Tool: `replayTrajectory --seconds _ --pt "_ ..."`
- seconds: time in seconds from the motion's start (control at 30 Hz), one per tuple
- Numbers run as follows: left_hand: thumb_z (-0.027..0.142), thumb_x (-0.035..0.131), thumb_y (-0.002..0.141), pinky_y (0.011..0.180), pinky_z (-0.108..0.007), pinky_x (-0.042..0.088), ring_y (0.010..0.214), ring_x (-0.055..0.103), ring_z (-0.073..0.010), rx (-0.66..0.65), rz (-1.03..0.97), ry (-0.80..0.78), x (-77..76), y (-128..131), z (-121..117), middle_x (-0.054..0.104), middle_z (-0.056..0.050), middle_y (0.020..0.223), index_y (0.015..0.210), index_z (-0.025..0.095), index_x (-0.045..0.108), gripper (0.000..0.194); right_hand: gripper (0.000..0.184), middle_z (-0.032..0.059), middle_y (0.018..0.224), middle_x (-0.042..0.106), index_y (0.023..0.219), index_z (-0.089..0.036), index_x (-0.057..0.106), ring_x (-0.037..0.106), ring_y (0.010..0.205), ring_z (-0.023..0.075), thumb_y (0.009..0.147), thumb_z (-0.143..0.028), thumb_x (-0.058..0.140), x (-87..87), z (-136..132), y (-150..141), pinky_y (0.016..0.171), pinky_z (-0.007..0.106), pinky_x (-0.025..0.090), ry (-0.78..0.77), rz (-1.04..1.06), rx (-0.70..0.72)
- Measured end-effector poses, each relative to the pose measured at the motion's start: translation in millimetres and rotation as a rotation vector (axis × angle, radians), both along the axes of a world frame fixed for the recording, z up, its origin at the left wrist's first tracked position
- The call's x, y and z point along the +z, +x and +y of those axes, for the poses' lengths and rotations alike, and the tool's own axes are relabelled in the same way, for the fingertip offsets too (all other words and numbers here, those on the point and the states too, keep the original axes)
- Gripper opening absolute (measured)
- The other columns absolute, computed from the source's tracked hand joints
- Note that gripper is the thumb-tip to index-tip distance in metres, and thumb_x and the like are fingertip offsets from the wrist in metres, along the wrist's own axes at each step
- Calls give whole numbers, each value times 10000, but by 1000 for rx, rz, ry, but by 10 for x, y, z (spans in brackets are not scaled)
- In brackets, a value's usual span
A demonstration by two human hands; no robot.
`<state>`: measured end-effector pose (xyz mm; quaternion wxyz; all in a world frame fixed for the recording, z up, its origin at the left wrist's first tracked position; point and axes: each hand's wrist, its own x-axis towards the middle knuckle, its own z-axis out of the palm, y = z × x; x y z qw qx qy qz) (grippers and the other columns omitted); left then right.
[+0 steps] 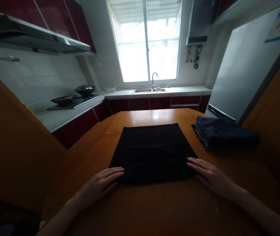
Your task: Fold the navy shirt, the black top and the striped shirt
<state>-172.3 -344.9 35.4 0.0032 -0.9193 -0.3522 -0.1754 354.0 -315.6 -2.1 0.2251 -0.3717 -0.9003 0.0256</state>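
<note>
Head view. Nearest: forearms angled in from both lower sides, palms down. Left hand (103, 180) on the cloth's near left corner, fingers straight and close together, pointing inward. Right hand (210, 175) mirrors it at the near right corner. Neither hand clenched; both look released, fingertips laid on rather than gripping. Can't tell if either thumb reaches under the edge.

Black cloth (152, 154) lies between my hands, flat on the wooden table (154, 203), in a neat four-sided shape. By my judgement the laying-out is mostly done: far edge straight, sides fairly even. Near edge bows toward me, so squaring there looks unfinished. Too dark to count layers or make out creases.

Further off to my right, a dark folded pile (226, 132) sits on the table, apart from the black cloth. That portion reads as finished.

Beyond the table: white counter (122, 94), stove (81, 102) with cookware to the left, sink (142, 90) and tap (152, 80) below the bright window (135, 49).
</note>
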Motion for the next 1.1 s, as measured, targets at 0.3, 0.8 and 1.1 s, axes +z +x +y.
replayTrajectory --seconds 0.3,0.8,1.1 --pt "175 514 991 1029 -355 550 1217 637 -202 3 -25 -16 49 50 -22 658 -45 1335 1369 286 593 402 518 42 1512 498 1471 -320 490 496 1367 263 967 -203 521 -7 4 13 1135 492 441 21 22 -5" --pt "128 441 1018 1000 -325 574 1189 656 -176 -23 -39 18 102 34 -129 678 -25 1310 1403 305 566 442 561 16 1433 571 1463 -310 490 516 1340 193 955 -75 453 55 -43 126 1172 429 404 44 -65 116" --pt "152 423 1014 1046 -277 519 1218 637 -172 -26 77 -2 134 -51 -1016 645 2 1358 1499 308 457 511 692 -12 1434 544 1536 -369 369 546 1305 230 907 -119 509 275 -995 305 1110 374 492 18 -123 190"
